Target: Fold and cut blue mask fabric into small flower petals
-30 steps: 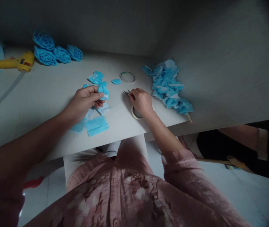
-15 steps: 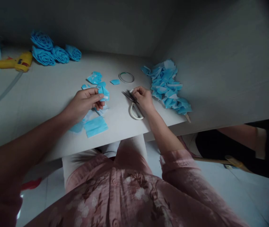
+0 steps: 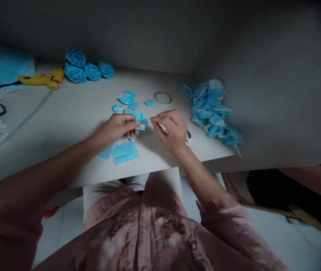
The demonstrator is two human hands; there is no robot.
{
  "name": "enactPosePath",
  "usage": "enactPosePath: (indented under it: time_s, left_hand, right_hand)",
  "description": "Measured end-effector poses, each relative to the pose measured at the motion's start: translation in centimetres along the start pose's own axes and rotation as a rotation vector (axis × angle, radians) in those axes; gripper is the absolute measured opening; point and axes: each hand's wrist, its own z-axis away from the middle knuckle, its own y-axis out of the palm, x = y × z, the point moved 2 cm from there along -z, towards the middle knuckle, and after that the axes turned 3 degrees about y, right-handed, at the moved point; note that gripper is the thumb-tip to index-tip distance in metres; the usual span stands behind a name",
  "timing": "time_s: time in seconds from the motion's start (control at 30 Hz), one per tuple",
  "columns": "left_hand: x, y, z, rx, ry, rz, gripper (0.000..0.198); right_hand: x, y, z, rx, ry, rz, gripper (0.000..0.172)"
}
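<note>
Between the thumb and fingers of my left hand point(image 3: 117, 128) is a small folded blue piece point(image 3: 141, 121) with a white strip on it. Close to its right edge, my right hand point(image 3: 173, 130) makes a pinch; a tiny pale bit shows at the fingertips, too small to name. Scissors point(image 3: 189, 136) lie mostly hidden behind the right hand, a white handle showing. Beyond my hands are several folded blue pieces point(image 3: 128, 98) and a thin tape ring point(image 3: 163, 93). Below the left hand lies a flat blue sheet point(image 3: 125, 153).
Several blue rolled roses point(image 3: 77, 72) sit at the back left beside a yellow glue gun point(image 3: 53, 79). Black cable point(image 3: 0, 107) lies farther left. A heap of blue ruffled material point(image 3: 211, 105) rests against the right wall. Another person's arm point(image 3: 312, 180) shows at lower right.
My right hand has left the scissors and come over to the blue piece in my left hand. The view has swung left, showing more of the table's left side.
</note>
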Motion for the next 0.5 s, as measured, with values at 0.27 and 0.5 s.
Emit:
enactPosePath:
  time_s: [0.27, 0.5]
  left_hand:
    - [0.2, 0.0, -0.1, 0.012, 0.008, 0.030, 0.026]
    - [0.2, 0.0, -0.1, 0.018, 0.010, 0.037, 0.027]
  right_hand:
    - [0.0, 1.1, 0.4, -0.014, -0.103, 0.092, 0.031]
    - [-0.6, 1.5, 0.4, 0.072, -0.040, 0.061, 0.034]
